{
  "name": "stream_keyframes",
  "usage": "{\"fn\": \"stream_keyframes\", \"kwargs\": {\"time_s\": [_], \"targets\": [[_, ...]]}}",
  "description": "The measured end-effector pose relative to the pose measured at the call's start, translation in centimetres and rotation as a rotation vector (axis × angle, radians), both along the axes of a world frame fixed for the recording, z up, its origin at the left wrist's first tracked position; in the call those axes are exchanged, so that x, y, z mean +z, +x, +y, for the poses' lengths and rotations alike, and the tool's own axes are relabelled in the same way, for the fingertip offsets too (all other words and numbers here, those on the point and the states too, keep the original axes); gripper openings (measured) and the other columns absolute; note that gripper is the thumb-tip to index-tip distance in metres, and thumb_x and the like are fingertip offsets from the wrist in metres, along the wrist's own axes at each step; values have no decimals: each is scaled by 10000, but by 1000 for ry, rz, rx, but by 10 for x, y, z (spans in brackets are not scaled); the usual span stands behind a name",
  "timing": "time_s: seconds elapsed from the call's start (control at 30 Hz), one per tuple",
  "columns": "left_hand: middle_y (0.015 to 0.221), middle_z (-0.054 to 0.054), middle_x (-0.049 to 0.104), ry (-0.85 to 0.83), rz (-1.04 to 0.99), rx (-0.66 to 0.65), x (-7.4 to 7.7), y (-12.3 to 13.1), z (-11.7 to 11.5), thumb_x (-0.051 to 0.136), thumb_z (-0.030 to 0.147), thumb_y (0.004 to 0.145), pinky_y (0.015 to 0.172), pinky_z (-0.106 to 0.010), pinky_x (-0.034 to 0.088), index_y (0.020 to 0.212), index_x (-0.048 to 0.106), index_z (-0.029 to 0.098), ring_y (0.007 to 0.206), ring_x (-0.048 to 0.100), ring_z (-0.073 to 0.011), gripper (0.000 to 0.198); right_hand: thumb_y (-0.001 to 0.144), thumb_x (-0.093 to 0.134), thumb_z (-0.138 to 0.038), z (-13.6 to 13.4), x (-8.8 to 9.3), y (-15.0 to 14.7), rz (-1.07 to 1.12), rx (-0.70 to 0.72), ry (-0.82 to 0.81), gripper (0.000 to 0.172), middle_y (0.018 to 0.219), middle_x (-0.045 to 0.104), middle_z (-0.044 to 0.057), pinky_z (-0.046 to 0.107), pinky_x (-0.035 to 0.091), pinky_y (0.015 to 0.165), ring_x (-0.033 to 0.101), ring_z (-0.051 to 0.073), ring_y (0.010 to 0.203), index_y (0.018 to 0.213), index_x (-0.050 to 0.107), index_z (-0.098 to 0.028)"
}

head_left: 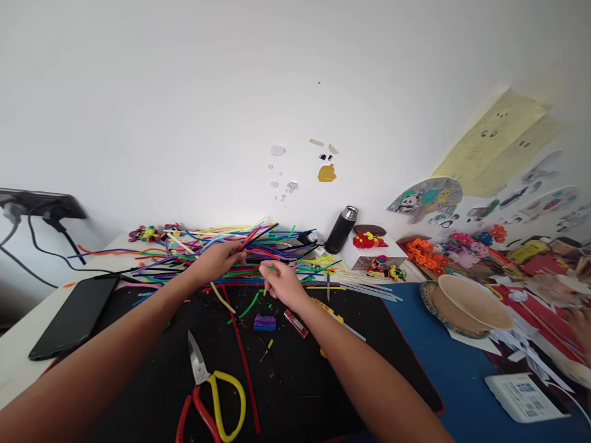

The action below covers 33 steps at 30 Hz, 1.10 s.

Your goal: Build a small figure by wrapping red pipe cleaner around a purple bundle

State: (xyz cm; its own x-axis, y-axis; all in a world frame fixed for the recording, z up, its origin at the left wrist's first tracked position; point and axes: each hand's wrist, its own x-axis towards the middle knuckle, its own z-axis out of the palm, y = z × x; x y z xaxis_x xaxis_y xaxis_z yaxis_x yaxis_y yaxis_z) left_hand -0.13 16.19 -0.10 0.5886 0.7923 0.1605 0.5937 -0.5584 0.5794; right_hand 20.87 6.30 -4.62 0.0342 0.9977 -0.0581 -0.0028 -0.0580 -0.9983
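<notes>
Reaching into a long pile of coloured pipe cleaners [184,252] is my left hand [220,261], its fingers closed on a few pipe cleaners. A red and a black one stick up from its fingertips toward the wall. To its right, at the front of the pile, my right hand [281,283] has its fingers curled together; whatever they may hold is too small to make out. Below the hands lie a purple-and-blue block [265,323], a red lighter [295,323] and a long red pipe cleaner [242,363]. Scissors [203,381] with red and yellow handles rest open nearer me.
A black phone [74,317] lies at the left. Behind the pile stand a black bottle [340,231] and a white box [376,253] with small figures on it. A bowl [475,301] is at the right, where another person's hand [579,326] shows at the edge.
</notes>
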Motion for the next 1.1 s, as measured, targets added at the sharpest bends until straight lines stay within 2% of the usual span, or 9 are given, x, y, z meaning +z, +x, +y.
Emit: {"fn": "stream_keyframes", "kwargs": {"time_s": [0.13,0.27,0.37,0.47,0.57,0.7,0.77,0.9,1.1], "targets": [[783,-40,746,-1,-8,-23,-5,1,-1,478,553,950,731,-323,502,815,684,248,748,671,-245,392,868,687,-689,21,5,-27,142,-78,10,481,547,558,-69,215,240,368,399,77,360,860,626,-212],[744,-36,731,-29,-23,-41,-7,2,-1,424,622,980,694,-317,496,789,682,232,707,659,-234,505,846,695,-678,32,6,-36,224,-151,14,515,513,505,-72,211,209,365,379,67,357,695,507,-223],[802,-45,769,-61,-59,-59,-8,3,-1,378,682,994,732,-320,530,824,725,218,758,695,-241,604,829,721,-645,33,5,-32,251,-202,15,486,496,493,-74,214,188,368,371,71,357,697,518,-223],[956,-65,823,-97,-106,-80,-10,4,-1,321,688,1014,819,-327,569,955,786,213,882,743,-251,667,819,718,-652,30,1,-26,269,-261,10,470,473,455,-84,222,158,373,336,75,348,724,547,-225],[1068,-81,835,-95,-143,-59,-14,7,0,342,669,1014,891,-342,574,1054,808,209,964,757,-263,656,788,736,-664,25,-2,-21,274,-292,12,472,464,436,-88,226,165,384,324,76,355,741,579,-221],[1090,-100,819,-6,-161,10,-15,10,2,403,628,1007,935,-358,537,1094,793,187,1019,724,-288,595,756,762,-662,17,-6,-15,260,-298,20,472,461,443,-83,235,186,390,335,82,367,741,602,-219],[1065,-93,815,26,-140,9,-13,13,1,403,614,1010,907,-343,527,1059,791,193,994,716,-279,574,759,768,-650,14,-7,-12,244,-289,27,463,455,446,-80,240,188,392,334,84,368,727,605,-217],[931,-47,824,25,-29,-84,-9,23,-6,433,564,1011,782,-297,507,966,804,229,848,730,-243,502,783,757,-635,12,-7,-7,218,-266,44,455,459,456,-78,242,202,394,346,83,370,706,590,-218],[827,-76,805,49,129,-139,-20,35,-11,455,487,1003,686,-307,466,853,793,227,753,714,-259,452,762,781,-609,11,-12,-12,195,-195,26,430,480,499,-73,230,218,380,381,91,377,816,671,-197]]}}
